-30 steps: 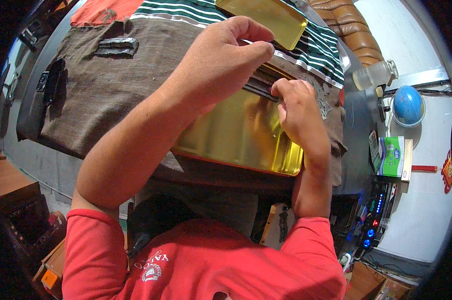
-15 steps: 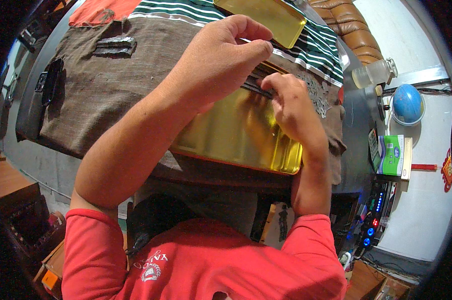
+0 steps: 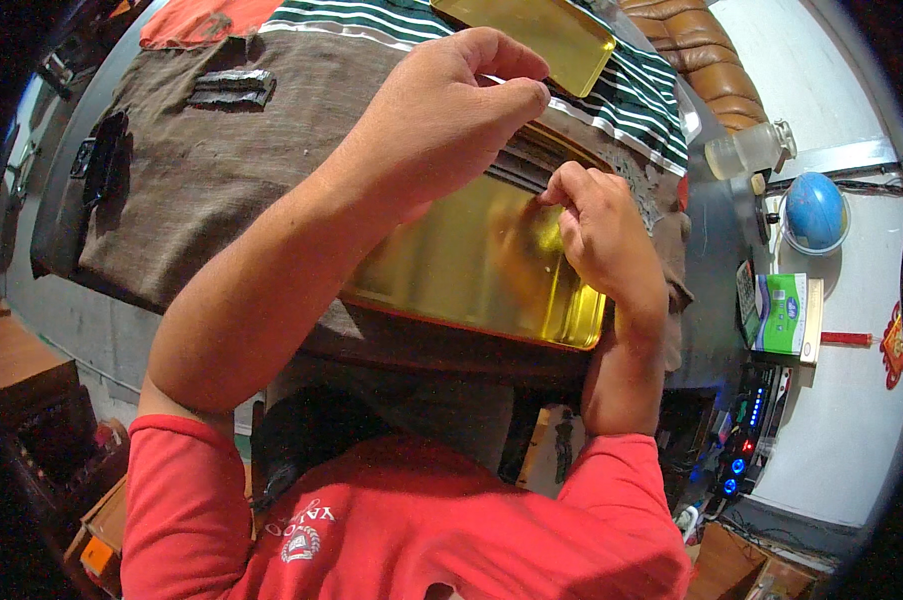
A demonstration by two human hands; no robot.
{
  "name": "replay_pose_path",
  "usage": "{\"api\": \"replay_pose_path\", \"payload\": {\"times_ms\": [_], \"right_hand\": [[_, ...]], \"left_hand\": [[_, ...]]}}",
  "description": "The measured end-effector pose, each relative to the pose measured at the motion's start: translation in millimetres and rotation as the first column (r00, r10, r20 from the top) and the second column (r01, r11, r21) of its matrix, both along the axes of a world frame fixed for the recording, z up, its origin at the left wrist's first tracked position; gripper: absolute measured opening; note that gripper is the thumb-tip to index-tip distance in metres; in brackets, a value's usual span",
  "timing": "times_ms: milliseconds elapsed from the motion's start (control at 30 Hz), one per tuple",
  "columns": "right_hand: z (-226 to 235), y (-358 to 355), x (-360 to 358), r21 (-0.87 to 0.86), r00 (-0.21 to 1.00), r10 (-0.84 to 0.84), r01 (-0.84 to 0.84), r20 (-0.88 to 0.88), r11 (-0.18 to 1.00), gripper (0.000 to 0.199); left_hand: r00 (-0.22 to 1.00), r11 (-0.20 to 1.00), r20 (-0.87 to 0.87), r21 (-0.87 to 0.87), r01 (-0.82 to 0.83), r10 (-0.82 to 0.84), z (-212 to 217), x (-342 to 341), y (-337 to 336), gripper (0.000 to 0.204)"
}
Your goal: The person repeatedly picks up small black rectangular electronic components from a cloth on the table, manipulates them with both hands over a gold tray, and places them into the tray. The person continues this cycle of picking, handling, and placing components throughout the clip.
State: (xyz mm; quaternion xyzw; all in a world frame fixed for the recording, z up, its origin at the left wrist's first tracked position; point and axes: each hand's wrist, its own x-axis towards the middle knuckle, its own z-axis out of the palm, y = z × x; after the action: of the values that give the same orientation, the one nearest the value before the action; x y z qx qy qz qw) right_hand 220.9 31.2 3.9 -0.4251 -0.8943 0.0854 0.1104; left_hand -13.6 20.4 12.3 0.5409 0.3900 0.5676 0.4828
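A shallow gold metal tray (image 3: 441, 275) lies on brown cloth in front of me, with several long dark grey strips (image 3: 523, 168) along its far side. My left hand (image 3: 461, 110) hangs above the tray's far left part, thumb and forefinger pinched together; anything between them is too small or hidden to make out. Over the tray's right half is my right hand (image 3: 606, 225), its fingers curled in and thumb against forefinger near the right end of the strips. What it grips, if anything, cannot be seen. Small grey pieces (image 3: 647, 207) are heaped just beyond the right hand.
Another gold tray (image 3: 571, 50) rests on green-and-white striped cloth (image 3: 651, 110) at the back. A small bundle of dark strips (image 3: 231, 88) lies far left, near a black object (image 3: 101, 170). At right stand a glass jar (image 3: 741, 152), a blue ball (image 3: 813, 212) and a green-and-white package (image 3: 786, 313).
My right hand has drawn back slightly toward me and to the right, off the strips, uncovering more of them. The left hand stays almost still in its pinch.
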Motion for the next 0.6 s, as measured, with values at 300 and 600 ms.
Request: {"api": "replay_pose_path", "payload": {"times_ms": [300, 600], "right_hand": [[1.6, 0.4, 1.5, -0.049, 0.999, 0.0, -0.003, -0.052, 0.999, 0.02], [-5.1, 5.0, 2.7, 0.089, 0.999, 0.028, -0.026, -0.024, 0.996, 0.009]], "left_hand": [[1.0, 1.0, 0.008, -0.011, 0.01, -0.01, -0.8, 0.1, 0.8, 0.028], [0.971, 0.986, 0.172, 0.014, -0.168, 0.163, 8.9, -23.2, 10.9, 0.028]]}}
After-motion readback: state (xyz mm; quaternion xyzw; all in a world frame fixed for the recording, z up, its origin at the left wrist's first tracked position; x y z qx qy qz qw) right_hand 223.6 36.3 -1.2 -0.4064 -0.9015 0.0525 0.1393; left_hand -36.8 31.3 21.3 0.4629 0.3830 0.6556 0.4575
